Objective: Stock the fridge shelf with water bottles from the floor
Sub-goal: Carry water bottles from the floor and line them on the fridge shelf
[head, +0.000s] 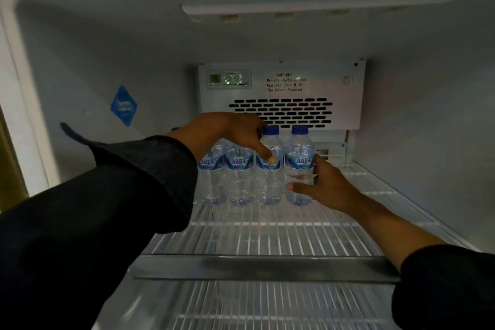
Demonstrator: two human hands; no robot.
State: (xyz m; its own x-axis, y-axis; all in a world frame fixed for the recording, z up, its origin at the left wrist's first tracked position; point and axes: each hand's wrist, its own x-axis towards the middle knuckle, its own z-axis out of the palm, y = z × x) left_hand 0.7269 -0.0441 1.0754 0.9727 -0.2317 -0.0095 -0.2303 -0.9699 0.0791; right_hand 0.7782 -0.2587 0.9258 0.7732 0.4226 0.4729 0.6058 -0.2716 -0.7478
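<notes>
Four small water bottles with blue caps and blue AQUA labels stand upright in a tight row at the back of a white wire fridge shelf point(267, 238), touching one another side by side, just in front of a vented rear panel point(281, 94) that carries a printed caution notice. The right hand point(325, 187) comes in from the lower right and wraps the rightmost bottle point(299, 161) – thumb across its front low on the clear body, the fingers curled round its far side at label height – so it grips that bottle as it stands on the wire. The left hand point(227, 134), reaching out of a dark sleeve point(107, 195), arches over the tops of the row; its thumb points down and presses against the label of the third bottle point(270, 177), while its other fingers drape over the caps of the two left bottles point(227, 182) and hide them, so whether they clasp anything cannot be told. Only the caps of the two bottles on the right show. A blue diamond-shaped sticker point(124, 106) sits on the left inner wall of the fridge. The front part of the shelf is bare wire, edged by a grey metal rail point(262, 266), and a lower wire shelf point(267, 308) shows beneath it.
</notes>
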